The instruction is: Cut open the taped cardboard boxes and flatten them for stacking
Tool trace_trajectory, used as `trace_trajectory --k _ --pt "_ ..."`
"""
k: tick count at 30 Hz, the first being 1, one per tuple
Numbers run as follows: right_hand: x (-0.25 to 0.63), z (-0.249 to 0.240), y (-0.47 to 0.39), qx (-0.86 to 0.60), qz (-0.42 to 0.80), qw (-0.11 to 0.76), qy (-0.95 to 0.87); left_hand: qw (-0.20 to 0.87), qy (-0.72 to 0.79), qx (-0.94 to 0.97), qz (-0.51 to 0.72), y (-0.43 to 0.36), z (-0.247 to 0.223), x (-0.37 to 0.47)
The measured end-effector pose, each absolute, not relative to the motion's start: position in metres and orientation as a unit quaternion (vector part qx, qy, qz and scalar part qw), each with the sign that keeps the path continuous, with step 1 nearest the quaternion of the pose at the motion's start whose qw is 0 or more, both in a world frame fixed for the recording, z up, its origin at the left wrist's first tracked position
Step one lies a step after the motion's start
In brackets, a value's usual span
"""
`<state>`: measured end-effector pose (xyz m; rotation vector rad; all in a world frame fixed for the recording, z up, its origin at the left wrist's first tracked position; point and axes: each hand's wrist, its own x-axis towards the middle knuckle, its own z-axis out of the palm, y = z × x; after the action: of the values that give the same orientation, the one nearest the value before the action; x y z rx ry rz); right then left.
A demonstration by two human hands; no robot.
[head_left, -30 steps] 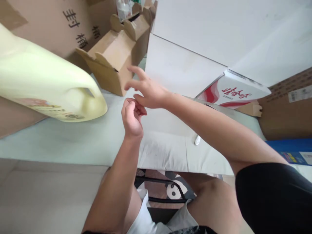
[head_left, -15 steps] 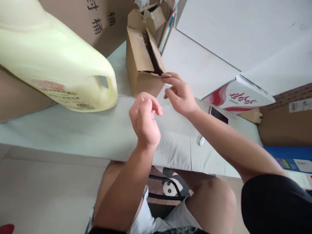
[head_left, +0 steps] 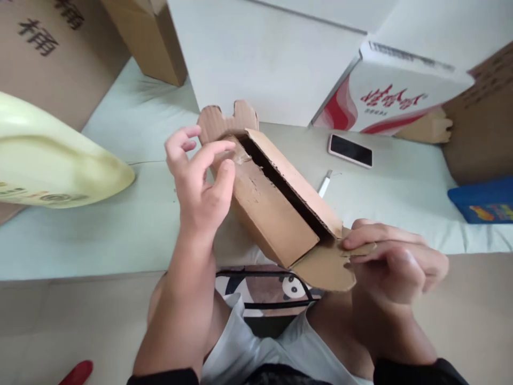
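A long brown cardboard box [head_left: 276,208] lies slantwise in front of me, its top flaps parted by a dark gap and its end flaps spread outward. What is inside cannot be made out. My left hand [head_left: 202,184] is over the far left end of the box, fingers curved and apart, with nothing held between them. At the near right end, my right hand [head_left: 395,259] pinches the end flap between thumb and fingers.
A pale yellow jug [head_left: 60,160] stands at the left. Behind the box are a phone [head_left: 350,150], a white cutter [head_left: 325,184] and a red-and-white carton [head_left: 393,93]. A blue package [head_left: 484,200] lies at the right, and another brown box [head_left: 150,40] at the back.
The box has come nearer and turned, now lying in front of me. My right hand has moved right and nearer with its flap. My left hand has opened and moved to the box's far end.
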<state>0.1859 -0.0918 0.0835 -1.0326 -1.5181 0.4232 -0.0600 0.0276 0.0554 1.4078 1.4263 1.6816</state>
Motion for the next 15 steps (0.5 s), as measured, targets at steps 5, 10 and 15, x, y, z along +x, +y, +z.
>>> trace_trajectory --k 5,10,15 --pt "0.206 0.093 -0.093 -0.403 0.184 0.493 -0.749 0.143 0.506 0.652 0.545 0.037 0.043 -0.056" --pt "0.216 0.090 -0.087 -0.330 0.184 0.467 -0.800 0.156 0.517 0.667 0.513 0.037 0.048 -0.055" --pt "0.220 0.088 -0.087 -0.327 0.177 0.468 -0.802 0.171 0.505 0.661 0.529 0.037 0.056 -0.049"
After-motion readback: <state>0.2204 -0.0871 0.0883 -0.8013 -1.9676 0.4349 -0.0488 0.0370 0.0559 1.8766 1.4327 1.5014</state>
